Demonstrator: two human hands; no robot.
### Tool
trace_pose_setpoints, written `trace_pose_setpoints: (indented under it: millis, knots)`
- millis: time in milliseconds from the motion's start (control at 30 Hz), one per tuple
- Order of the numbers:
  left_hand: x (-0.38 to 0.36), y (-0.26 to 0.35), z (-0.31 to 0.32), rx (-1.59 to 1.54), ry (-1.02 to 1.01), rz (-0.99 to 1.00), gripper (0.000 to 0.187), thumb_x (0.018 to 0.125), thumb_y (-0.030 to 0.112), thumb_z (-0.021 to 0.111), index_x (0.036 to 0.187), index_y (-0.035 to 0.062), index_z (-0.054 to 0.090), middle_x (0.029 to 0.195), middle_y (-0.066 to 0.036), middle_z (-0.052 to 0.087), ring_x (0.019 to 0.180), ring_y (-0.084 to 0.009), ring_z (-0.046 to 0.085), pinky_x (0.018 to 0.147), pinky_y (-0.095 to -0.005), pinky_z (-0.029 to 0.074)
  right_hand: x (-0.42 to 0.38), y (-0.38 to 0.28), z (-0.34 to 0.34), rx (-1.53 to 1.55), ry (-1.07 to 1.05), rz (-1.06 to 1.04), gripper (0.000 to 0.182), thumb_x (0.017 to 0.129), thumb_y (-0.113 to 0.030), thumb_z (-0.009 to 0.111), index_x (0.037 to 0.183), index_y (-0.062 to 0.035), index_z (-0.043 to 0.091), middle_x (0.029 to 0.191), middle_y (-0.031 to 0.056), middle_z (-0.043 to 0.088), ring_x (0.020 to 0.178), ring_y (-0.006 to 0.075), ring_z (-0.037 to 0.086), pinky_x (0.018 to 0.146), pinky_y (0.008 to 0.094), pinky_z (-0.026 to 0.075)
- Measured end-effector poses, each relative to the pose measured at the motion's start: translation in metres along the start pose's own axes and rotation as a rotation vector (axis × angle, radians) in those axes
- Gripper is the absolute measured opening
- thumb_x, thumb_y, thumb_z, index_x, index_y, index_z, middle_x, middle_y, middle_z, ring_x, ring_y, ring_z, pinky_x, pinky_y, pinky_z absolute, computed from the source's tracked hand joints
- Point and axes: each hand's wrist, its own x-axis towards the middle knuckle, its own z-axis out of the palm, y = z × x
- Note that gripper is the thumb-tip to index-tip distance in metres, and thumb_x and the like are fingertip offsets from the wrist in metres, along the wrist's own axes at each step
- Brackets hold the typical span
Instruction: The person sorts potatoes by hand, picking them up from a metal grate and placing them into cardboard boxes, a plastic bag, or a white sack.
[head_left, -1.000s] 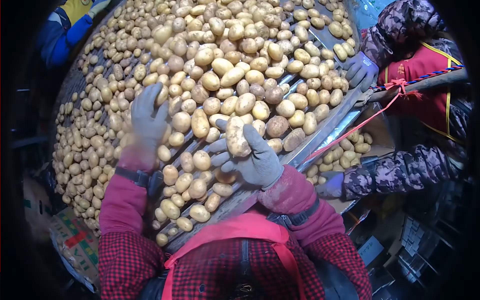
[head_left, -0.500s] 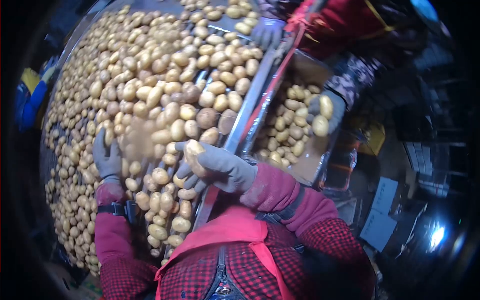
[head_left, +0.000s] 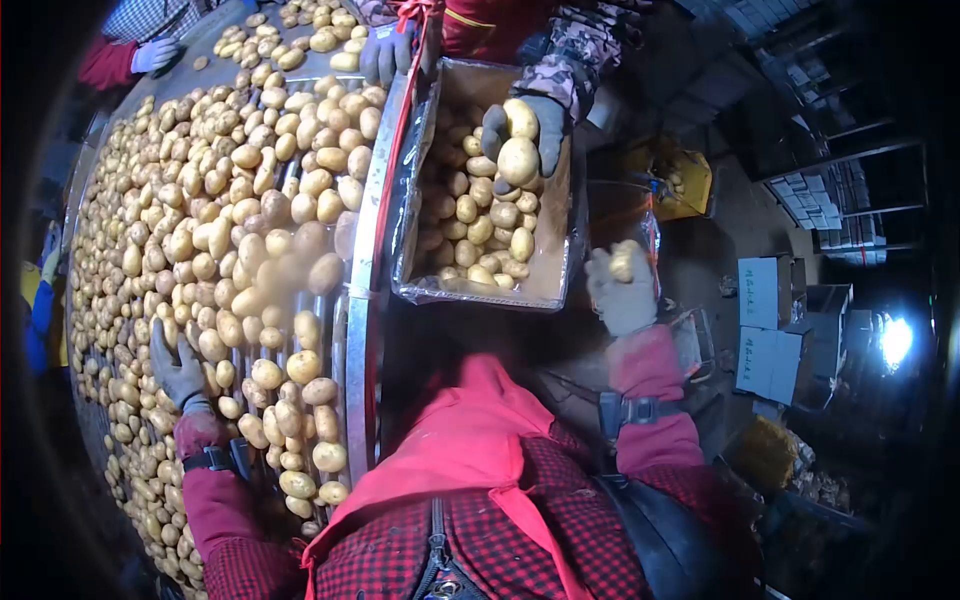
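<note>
My right hand [head_left: 622, 290], in a grey glove, is closed around a single potato [head_left: 623, 262] and hangs off the belt, just right of the box of potatoes [head_left: 540, 290]. My left hand [head_left: 178, 368], also gloved, rests with fingers spread on the potatoes lying on the roller conveyor [head_left: 352, 300]. The belt is covered with several loose potatoes [head_left: 230, 210]. The red apron and checked sleeves below are mine.
A co-worker's gloved hand [head_left: 525, 135] holds two potatoes over the box; their other hand [head_left: 385, 52] touches the belt's far end. Another person's hand [head_left: 152, 52] works at top left. Cardboard boxes [head_left: 765, 325] stand on the floor at right.
My right hand carried the potato off the belt to the right, past the box. My left hand slid toward the belt's near left. The view swung right.
</note>
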Motion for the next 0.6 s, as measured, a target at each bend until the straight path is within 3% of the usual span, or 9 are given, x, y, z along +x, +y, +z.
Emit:
trace_pose_setpoints:
  millis: [33,67,233,267,367,433,500,567,600]
  knots:
    - [-0.001,0.003,-0.002,0.044,0.000,-0.001,0.051,0.098,0.016,0.067,0.147,0.0029,0.057,0.147,-0.019,0.061,0.136,-0.0343,0.056,0.116,-0.0437,0.042,0.018,0.015,-0.041,-0.077,0.001,-0.089,0.045,0.101,0.004,0.054,0.142,-0.0146,0.050,0.132,0.0180,0.063,0.108,0.0245,0.068,0.079,0.0329,0.061]
    - [-0.002,0.002,-0.003,0.061,-0.003,0.012,0.052,0.098,0.017,0.067,0.147,0.0029,0.057,0.146,-0.019,0.061,0.136,-0.0346,0.056,0.116,-0.0438,0.041,0.015,0.013,-0.051,0.389,0.126,0.074,0.033,0.107,-0.015,0.054,0.140,-0.0101,0.050,0.140,0.0166,0.058,0.110,0.0258,0.066,0.081,0.0351,0.060]
    - [-0.007,-0.012,0.008,0.014,0.037,-0.041,0.053,0.097,0.019,0.069,0.145,0.0005,0.058,0.144,-0.019,0.062,0.135,-0.0358,0.057,0.117,-0.0438,0.041,-0.027,-0.010,0.020,0.252,0.093,0.414,0.051,0.108,-0.039,0.054,0.150,-0.0103,0.049,0.140,0.0165,0.057,0.104,0.0270,0.065,0.082,0.0356,0.058]
    - [-0.008,-0.019,0.010,0.013,0.034,-0.031,0.054,0.096,0.021,0.070,0.145,0.0000,0.058,0.143,-0.020,0.062,0.135,-0.0356,0.057,0.118,-0.0439,0.041,-0.034,-0.014,0.052,0.203,0.033,0.396,0.058,0.108,-0.042,0.053,0.156,-0.0118,0.044,0.138,0.0163,0.058,0.103,0.0274,0.066,0.082,0.0352,0.058]
    - [-0.009,-0.005,-0.001,0.205,-0.052,-0.091,0.063,0.091,0.022,0.072,0.147,-0.0014,0.054,0.142,-0.025,0.060,0.135,-0.0386,0.055,0.117,-0.0481,0.041,-0.038,-0.005,0.131,-0.247,-0.521,0.110,0.062,0.109,-0.041,0.053,0.161,-0.0120,0.037,0.136,0.0179,0.061,0.108,0.0285,0.067,0.085,0.0381,0.059]
    - [-0.002,0.037,-0.016,0.025,0.017,-0.204,0.058,0.087,0.020,0.074,0.141,0.0044,0.060,0.135,-0.022,0.065,0.127,-0.0396,0.059,0.112,-0.0479,0.044,-0.024,-0.001,0.190,0.143,-0.744,0.511,0.065,0.108,-0.041,0.057,0.162,-0.0121,0.036,0.142,0.0205,0.058,0.115,0.0300,0.067,0.088,0.0400,0.059]
    - [0.001,0.081,-0.028,-0.146,0.114,-0.125,0.054,0.086,0.017,0.076,0.137,0.0054,0.064,0.127,-0.020,0.069,0.119,-0.0376,0.064,0.108,-0.0453,0.049,-0.032,0.008,0.264,0.046,-0.918,0.623,0.075,0.106,-0.050,0.057,0.165,-0.0132,0.029,0.150,0.0227,0.052,0.122,0.0312,0.065,0.093,0.0415,0.059]
    - [0.004,0.154,-0.063,-0.509,0.015,-0.181,0.057,0.089,0.019,0.078,0.141,0.0044,0.062,0.130,-0.017,0.068,0.125,-0.0306,0.063,0.111,-0.0405,0.047,-0.044,0.028,0.329,-0.039,-0.995,0.668,0.076,0.106,-0.051,0.056,0.166,-0.0165,0.026,0.152,0.0192,0.051,0.122,0.0294,0.064,0.094,0.0423,0.057]
    - [0.000,0.177,-0.075,-0.491,-0.049,-0.132,0.057,0.090,0.018,0.077,0.142,0.0039,0.061,0.131,-0.017,0.067,0.124,-0.0303,0.062,0.108,-0.0394,0.049,-0.049,0.039,0.356,-0.028,-1.034,0.726,0.076,0.105,-0.051,0.057,0.166,-0.0177,0.026,0.154,0.0174,0.050,0.123,0.0287,0.062,0.095,0.0423,0.057]
